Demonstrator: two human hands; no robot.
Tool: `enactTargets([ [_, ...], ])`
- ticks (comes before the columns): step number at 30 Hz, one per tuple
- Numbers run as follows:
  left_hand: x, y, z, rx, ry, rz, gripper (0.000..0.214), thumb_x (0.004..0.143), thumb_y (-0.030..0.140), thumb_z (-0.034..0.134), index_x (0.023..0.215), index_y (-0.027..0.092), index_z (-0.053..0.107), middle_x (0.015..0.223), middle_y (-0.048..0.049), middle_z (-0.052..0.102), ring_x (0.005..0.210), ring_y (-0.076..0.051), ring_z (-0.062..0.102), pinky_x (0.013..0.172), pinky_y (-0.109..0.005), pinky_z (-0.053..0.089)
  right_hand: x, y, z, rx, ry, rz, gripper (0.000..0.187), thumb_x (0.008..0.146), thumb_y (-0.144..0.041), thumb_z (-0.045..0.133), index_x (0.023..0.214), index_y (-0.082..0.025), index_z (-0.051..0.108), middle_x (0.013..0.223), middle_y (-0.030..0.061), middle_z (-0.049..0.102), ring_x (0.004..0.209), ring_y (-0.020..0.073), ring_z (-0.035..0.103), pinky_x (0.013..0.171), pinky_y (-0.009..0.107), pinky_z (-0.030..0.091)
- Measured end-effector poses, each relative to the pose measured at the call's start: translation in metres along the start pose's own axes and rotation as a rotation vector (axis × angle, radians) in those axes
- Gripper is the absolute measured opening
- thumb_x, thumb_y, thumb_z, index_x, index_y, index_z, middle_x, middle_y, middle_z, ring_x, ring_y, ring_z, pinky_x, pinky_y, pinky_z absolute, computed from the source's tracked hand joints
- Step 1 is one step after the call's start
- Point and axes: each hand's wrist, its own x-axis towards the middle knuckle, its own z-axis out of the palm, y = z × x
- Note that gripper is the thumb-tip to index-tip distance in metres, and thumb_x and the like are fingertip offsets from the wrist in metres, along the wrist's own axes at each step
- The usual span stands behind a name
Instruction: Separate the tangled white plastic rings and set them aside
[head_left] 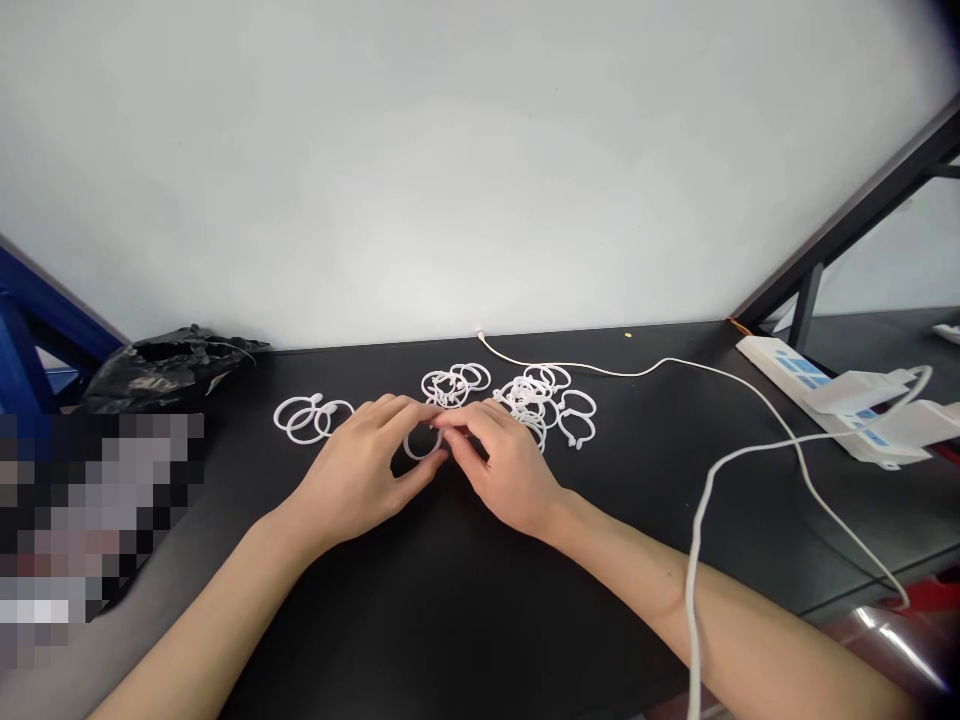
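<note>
Between my two hands is a white plastic ring (422,458), its lower curve showing below the fingers. My left hand (373,455) curls round its left side, thumb and fingertips closed on it. My right hand (501,462) pinches the ring's right side, and the fingertips of both hands meet there. The pinched part is hidden by the fingers. Just beyond my hands lie a small heap of white rings (448,388) and a larger heap (529,400) to the right. Several more rings (309,420) lie left of my left hand, partly overlapping.
A black plastic bag (176,365) sits at the back left of the black table (450,620). On the right is a white power strip (825,395) with plugged-in adapters. A white cable (701,520) crosses over my right forearm; another thin cable (600,371) runs along the back.
</note>
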Motion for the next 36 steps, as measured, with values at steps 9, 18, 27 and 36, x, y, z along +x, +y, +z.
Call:
enactTargets([
  [9, 0.001, -0.01, 0.002, 0.312, 0.155, -0.206, 0.029, 0.092, 0.03, 0.048, 0.117, 0.02, 0.057, 0.108, -0.0109, 0.066, 0.1, -0.029, 0.061, 0.079, -0.041, 0.05, 0.002, 0.005, -0.004, -0.169, 0.025, 0.006, 0.024, 0.094, -0.018, 0.051, 0.117, -0.021, 0.06, 0.103, 0.0056, 0.067, 0.1, 0.0204, 0.06, 0.091, 0.04, 0.052],
  [18, -0.009, -0.039, -0.008, 0.541, 0.245, -0.451, 0.037, 0.087, 0.025, 0.044, 0.116, 0.013, 0.064, 0.111, -0.025, 0.064, 0.104, -0.046, 0.057, 0.075, -0.059, 0.046, 0.007, 0.018, -0.015, -0.472, -0.151, 0.012, 0.019, 0.094, -0.023, 0.054, 0.105, -0.018, 0.068, 0.1, 0.0086, 0.068, 0.099, 0.0259, 0.054, 0.088, 0.045, 0.051],
  [27, 0.002, -0.014, 0.008, 0.209, 0.066, -0.013, 0.029, 0.092, 0.018, 0.046, 0.114, 0.02, 0.065, 0.11, -0.0084, 0.068, 0.104, -0.026, 0.056, 0.091, -0.044, 0.049, 0.003, 0.015, -0.005, -0.488, -0.268, -0.047, 0.02, 0.095, -0.018, 0.052, 0.104, -0.017, 0.069, 0.092, 0.0078, 0.068, 0.094, 0.0237, 0.055, 0.086, 0.043, 0.051],
  [36, 0.005, 0.001, 0.005, 0.201, 0.241, -0.007, 0.019, 0.094, 0.025, 0.05, 0.095, 0.019, 0.068, 0.088, -0.0057, 0.072, 0.083, -0.022, 0.059, 0.076, -0.038, 0.047, 0.003, 0.011, -0.005, -0.22, 0.02, -0.056, 0.017, 0.095, -0.014, 0.051, 0.106, -0.02, 0.064, 0.097, 0.0051, 0.067, 0.089, 0.0178, 0.062, 0.081, 0.033, 0.055],
])
